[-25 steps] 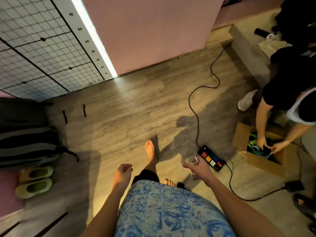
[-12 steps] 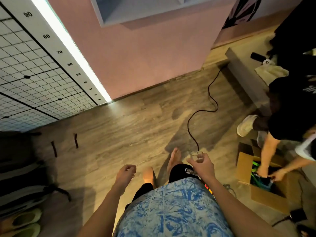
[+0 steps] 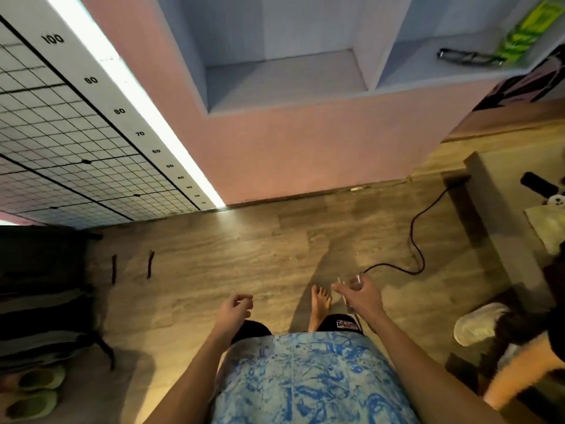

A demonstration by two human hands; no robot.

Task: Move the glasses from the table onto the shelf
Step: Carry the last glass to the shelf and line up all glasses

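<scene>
A clear glass point(image 3: 354, 281) was gripped in the right hand point(image 3: 363, 298). The left hand point(image 3: 234, 310) was held loosely curled, grasping nothing. The shelf point(image 3: 284, 84) was seen far ahead.

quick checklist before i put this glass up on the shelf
1. Grip: right hand holds the glass: ok.
2. Spare hand: left hand holds nothing: ok.
3. Landing: left shelf compartment shows bare floor: ok.
4. Alternative: right shelf compartment already holds a dark item and a green packet: not ok.
5. Path: black cable lies to the right of the walking line: ok.
6. Glass contents: cannot tell.
</scene>
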